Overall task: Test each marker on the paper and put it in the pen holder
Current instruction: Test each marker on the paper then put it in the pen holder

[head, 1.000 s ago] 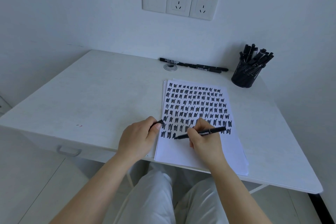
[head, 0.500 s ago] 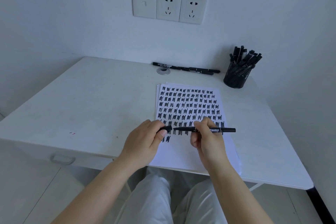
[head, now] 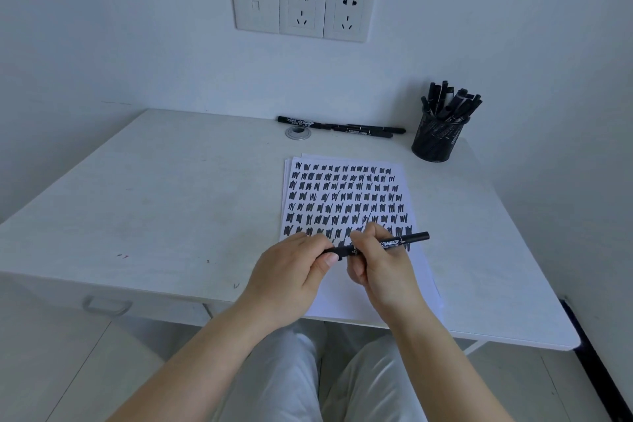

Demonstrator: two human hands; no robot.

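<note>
Both hands hold one black marker [head: 383, 245] level above the near end of the paper [head: 346, 202].

The left hand [head: 291, 276] has its grip closed on the marker's left end — thumb and fingers pinching it — while the right hand [head: 383, 265] grips the barrel at mid-length. The pen holder [head: 436, 140], full of markers, stands at the worktop's [head: 164, 202] far right corner; spare markers [head: 342, 127] lie along the wall beside it.
</note>
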